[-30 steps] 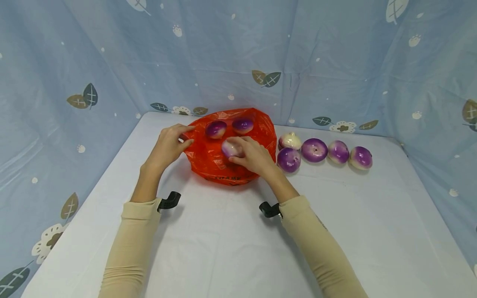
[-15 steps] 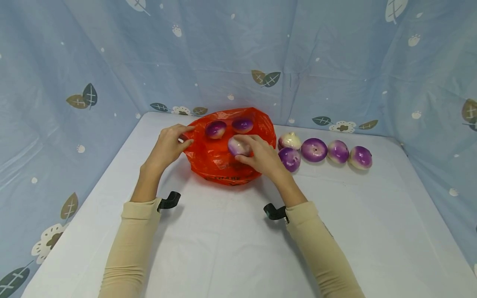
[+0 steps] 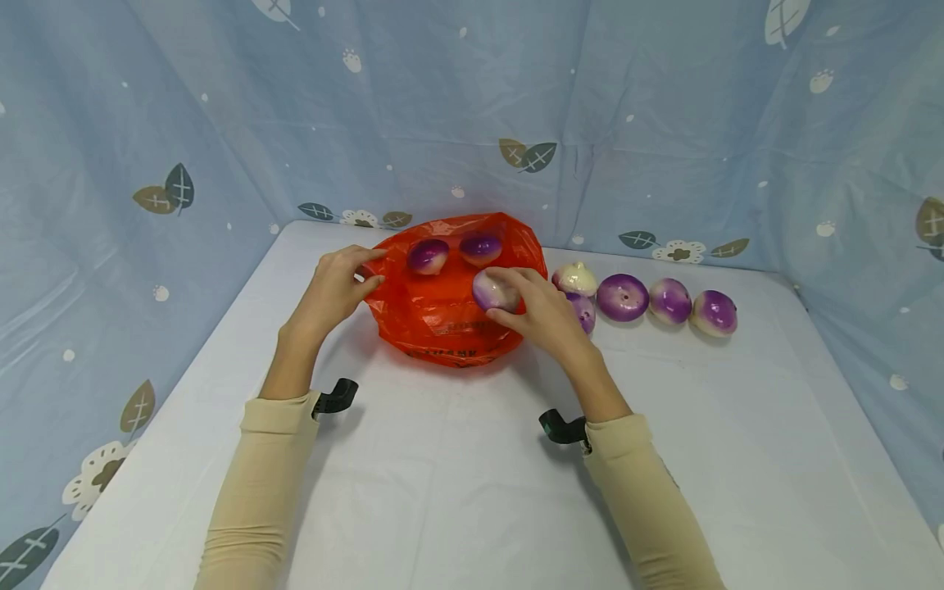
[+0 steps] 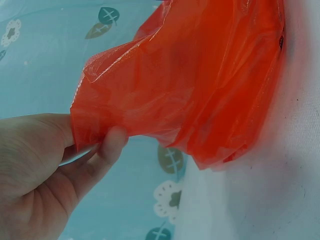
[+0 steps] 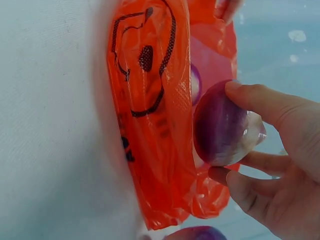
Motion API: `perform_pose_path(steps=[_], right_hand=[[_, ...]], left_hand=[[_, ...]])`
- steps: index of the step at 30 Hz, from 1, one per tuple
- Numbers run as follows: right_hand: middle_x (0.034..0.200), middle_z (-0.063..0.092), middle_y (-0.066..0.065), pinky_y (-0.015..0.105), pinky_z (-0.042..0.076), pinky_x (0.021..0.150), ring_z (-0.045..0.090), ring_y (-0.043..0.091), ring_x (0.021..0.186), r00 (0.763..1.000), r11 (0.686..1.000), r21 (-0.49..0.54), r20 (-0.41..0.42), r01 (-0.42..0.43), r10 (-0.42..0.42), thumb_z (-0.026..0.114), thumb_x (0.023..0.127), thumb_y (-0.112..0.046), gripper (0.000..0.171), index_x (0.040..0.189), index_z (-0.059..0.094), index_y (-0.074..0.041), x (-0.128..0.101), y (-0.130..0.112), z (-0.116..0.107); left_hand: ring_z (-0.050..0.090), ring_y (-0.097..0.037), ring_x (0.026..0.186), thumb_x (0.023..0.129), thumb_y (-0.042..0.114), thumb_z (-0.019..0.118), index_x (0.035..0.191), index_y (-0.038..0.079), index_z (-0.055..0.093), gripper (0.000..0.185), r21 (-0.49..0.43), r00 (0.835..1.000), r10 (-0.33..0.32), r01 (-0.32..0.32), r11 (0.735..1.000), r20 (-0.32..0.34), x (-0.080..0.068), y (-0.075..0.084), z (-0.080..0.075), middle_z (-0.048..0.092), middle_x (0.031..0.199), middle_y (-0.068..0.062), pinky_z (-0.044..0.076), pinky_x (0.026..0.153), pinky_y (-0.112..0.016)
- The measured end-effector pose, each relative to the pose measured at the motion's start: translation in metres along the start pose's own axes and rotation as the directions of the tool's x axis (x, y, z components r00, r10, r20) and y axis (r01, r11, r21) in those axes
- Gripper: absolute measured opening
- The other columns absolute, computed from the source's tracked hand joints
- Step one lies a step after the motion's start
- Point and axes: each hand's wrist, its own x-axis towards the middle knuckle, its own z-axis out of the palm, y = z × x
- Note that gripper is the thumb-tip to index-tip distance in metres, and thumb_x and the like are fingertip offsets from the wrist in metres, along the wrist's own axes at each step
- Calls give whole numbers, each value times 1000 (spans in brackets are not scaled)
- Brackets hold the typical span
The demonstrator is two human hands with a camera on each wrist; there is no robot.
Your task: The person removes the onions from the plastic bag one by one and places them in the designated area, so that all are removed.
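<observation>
An orange plastic bag (image 3: 442,315) lies on the white table (image 3: 457,492), and two purple onions (image 3: 428,256) (image 3: 481,247) rest on its far part. My left hand (image 3: 341,281) pinches the bag's left edge (image 4: 100,120) between thumb and fingers. My right hand (image 3: 533,307) grips a purple-and-white onion (image 3: 492,291) (image 5: 225,125) just above the bag's right side. Beside that hand, several more onions (image 3: 623,297) lie in a row on the table.
A blue curtain with leaf prints (image 3: 516,123) walls the table at the back and both sides. The row of onions reaches right to about (image 3: 714,312). A pale onion (image 3: 575,279) sits at the row's left end.
My right hand has carried its onion from the bag's middle toward the bag's right edge, nearer the row. The left hand keeps its pinch and has not moved.
</observation>
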Motion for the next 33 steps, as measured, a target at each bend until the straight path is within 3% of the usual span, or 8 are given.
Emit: perform_pose_path(steps=[10, 13, 16, 18, 24, 33], right_hand=[[139, 56, 4, 56, 44, 108, 54, 31, 128, 999, 1000, 15, -47, 27, -27, 75, 86, -38, 58, 139, 52, -32, -11, 8, -9], [138, 56, 5, 55, 49, 101, 56, 29, 122, 999, 1000, 2, -51, 6, -6, 75, 86, -39, 59, 140, 51, -34, -14, 10, -15], [134, 57, 6, 45, 56, 85, 58, 26, 106, 998, 1000, 2, -70, 2, -2, 75, 86, -38, 60, 140, 51, -33, -18, 12, -20], [133, 57, 6, 43, 56, 82, 59, 25, 103, 996, 1000, 0, -88, 7, -7, 75, 86, -37, 60, 140, 51, -33, -21, 14, -25], [132, 58, 7, 56, 45, 105, 54, 31, 125, 991, 1000, -5, -132, 30, -30, 77, 85, -31, 60, 140, 53, -27, -31, 23, -37], [138, 55, 10, 59, 48, 100, 55, 33, 126, 987, 1000, -30, -162, 7, -11, 78, 83, -32, 63, 140, 52, -28, -43, 37, -49]], left_hand=[[69, -30, 94, 90, 7, 69, 131, 3, 62, 42, 0, 1000, -11, 11, 1000, 1, 1, 1, 0, 66, 121, -17, 61, 80, -45], [69, -30, 95, 90, 7, 68, 132, 3, 61, 42, 2, 1000, -14, 14, 1000, 5, 1, 0, 0, 66, 121, -18, 61, 80, -46], [69, -30, 94, 90, 7, 69, 132, 3, 61, 42, 1, 1000, -15, 15, 1000, 6, 1, 1, 0, 66, 121, -18, 61, 80, -45], [69, -30, 94, 90, 7, 69, 132, 3, 61, 43, 1, 1000, -16, 16, 1000, 6, 1, 1, 0, 66, 121, -18, 61, 80, -45], [69, -30, 95, 91, 7, 67, 132, 2, 60, 42, 5, 1000, -18, 18, 1000, 10, 1, 0, 1, 66, 120, -18, 61, 80, -46], [69, -30, 95, 91, 7, 68, 132, 2, 60, 42, 10, 1000, -17, 17, 1000, 11, 1, 0, 1, 67, 119, -18, 61, 80, -46]])
